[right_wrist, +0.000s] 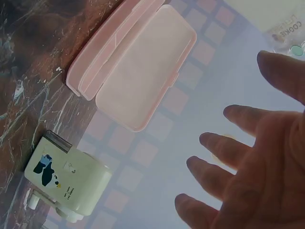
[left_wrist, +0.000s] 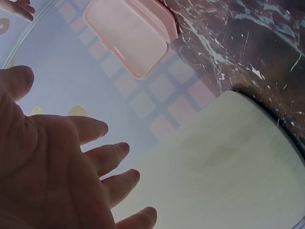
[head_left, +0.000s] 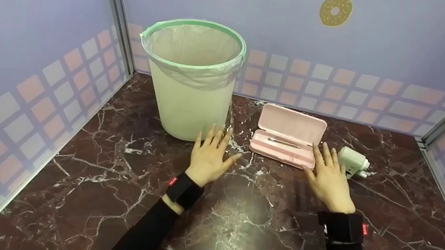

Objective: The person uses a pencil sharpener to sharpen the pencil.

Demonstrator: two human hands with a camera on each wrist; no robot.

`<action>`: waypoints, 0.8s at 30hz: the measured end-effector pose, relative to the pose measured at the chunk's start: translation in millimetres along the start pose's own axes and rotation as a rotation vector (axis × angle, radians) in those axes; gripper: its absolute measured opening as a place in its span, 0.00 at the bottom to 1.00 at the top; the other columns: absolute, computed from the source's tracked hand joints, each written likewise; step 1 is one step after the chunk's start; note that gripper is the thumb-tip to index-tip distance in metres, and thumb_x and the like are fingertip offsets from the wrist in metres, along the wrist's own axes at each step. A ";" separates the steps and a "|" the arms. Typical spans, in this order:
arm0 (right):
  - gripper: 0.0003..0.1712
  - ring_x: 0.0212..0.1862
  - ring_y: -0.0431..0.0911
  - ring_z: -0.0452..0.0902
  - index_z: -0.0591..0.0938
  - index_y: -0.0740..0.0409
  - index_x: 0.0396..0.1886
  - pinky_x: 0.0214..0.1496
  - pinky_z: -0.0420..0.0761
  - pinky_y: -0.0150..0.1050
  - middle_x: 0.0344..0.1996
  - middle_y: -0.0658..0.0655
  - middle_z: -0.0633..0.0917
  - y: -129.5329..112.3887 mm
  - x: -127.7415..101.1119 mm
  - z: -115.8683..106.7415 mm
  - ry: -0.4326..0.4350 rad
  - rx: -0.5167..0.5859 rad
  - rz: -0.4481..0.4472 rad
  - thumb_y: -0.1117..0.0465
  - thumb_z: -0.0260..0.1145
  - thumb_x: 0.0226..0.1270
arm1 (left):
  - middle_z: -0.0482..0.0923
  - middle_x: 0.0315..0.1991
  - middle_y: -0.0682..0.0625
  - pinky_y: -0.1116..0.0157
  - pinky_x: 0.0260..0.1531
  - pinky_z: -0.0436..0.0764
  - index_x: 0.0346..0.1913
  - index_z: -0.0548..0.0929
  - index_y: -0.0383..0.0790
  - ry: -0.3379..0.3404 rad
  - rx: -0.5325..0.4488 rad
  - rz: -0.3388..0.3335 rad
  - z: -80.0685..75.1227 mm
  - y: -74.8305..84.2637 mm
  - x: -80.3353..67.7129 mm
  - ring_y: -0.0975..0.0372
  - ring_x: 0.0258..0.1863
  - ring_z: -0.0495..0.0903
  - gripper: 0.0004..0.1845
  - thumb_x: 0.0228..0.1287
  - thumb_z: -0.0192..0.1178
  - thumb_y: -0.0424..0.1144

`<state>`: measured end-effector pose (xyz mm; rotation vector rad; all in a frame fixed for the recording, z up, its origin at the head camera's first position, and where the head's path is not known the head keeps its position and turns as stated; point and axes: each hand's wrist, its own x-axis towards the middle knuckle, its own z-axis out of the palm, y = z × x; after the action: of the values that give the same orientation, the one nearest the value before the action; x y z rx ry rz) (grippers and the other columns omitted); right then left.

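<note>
Cow print (right_wrist: 45,171) shows wrist-view only

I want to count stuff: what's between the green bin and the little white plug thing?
The open pink plastic case lies between the pale green bin and white plug, in the head view.

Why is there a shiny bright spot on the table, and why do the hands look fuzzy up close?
Head view: lamp glare on the polished dark marble table. Left wrist view: the left hand is close and blurred. Right wrist view: the right hand is soft too.
</note>
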<state>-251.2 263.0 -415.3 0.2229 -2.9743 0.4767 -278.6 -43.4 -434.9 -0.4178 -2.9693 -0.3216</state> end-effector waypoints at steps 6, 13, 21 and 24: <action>0.39 0.74 0.75 0.45 0.52 0.68 0.77 0.72 0.52 0.71 0.74 0.77 0.53 11.8 6.7 -3.1 0.037 0.128 -0.032 0.54 0.54 0.76 | 0.42 0.80 0.43 0.46 0.77 0.40 0.79 0.45 0.42 -0.059 -0.166 0.089 8.5 4.3 7.9 0.49 0.80 0.39 0.42 0.73 0.40 0.64; 0.41 0.69 0.73 0.61 0.57 0.75 0.73 0.72 0.61 0.62 0.67 0.81 0.65 26.5 26.1 16.6 0.122 0.241 -0.029 0.62 0.62 0.68 | 0.44 0.79 0.35 0.47 0.77 0.47 0.78 0.47 0.33 -0.104 -0.416 0.100 21.6 12.5 28.9 0.43 0.78 0.45 0.42 0.74 0.46 0.56; 0.35 0.62 0.76 0.68 0.65 0.83 0.64 0.67 0.68 0.63 0.58 0.84 0.72 39.1 46.4 35.0 0.038 0.182 0.084 0.60 0.61 0.68 | 0.52 0.76 0.34 0.53 0.76 0.53 0.76 0.51 0.28 -0.197 -0.516 0.005 36.4 25.8 63.4 0.44 0.77 0.54 0.39 0.76 0.44 0.53; 0.33 0.60 0.76 0.69 0.67 0.83 0.62 0.65 0.69 0.63 0.56 0.84 0.74 42.4 51.7 38.5 -0.004 0.145 0.117 0.59 0.60 0.68 | 0.55 0.76 0.34 0.54 0.76 0.55 0.76 0.51 0.28 -0.249 -0.534 -0.037 41.4 27.9 73.6 0.45 0.76 0.56 0.39 0.76 0.43 0.54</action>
<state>-312.6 284.0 -457.0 0.0635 -2.9704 0.7074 -344.7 11.2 -458.4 -0.4833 -3.0949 -1.1567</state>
